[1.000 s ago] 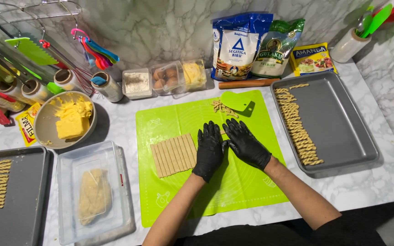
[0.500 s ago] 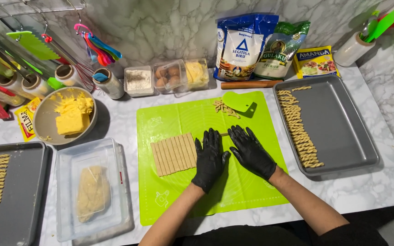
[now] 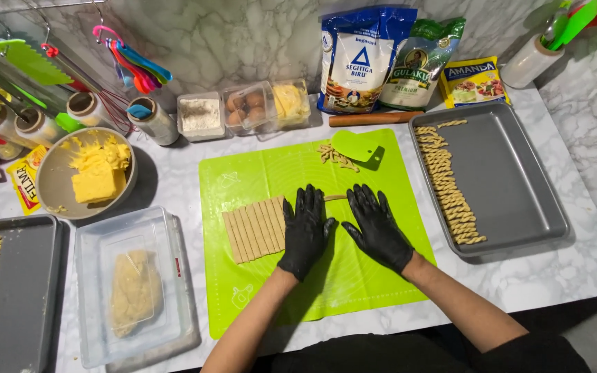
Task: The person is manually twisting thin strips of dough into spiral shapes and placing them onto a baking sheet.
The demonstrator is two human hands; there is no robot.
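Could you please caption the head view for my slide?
Gloved left hand and right hand roll a dough strip on a green mat.

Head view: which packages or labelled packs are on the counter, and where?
Blue-and-white bag: upright against the back wall.
Green-and-white bag: leaning at its right.
Yellow sachet: flat, behind the right tray.
Yellow-and-red packet: left, partly under the butter bowl.

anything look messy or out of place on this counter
Little stands out. A few twisted dough pieces lie loose on the green mat by the scraper, apart from the neat row on the right tray. Both gloved hands, left hand and right hand, press flat on a thin dough strip. No spills show.
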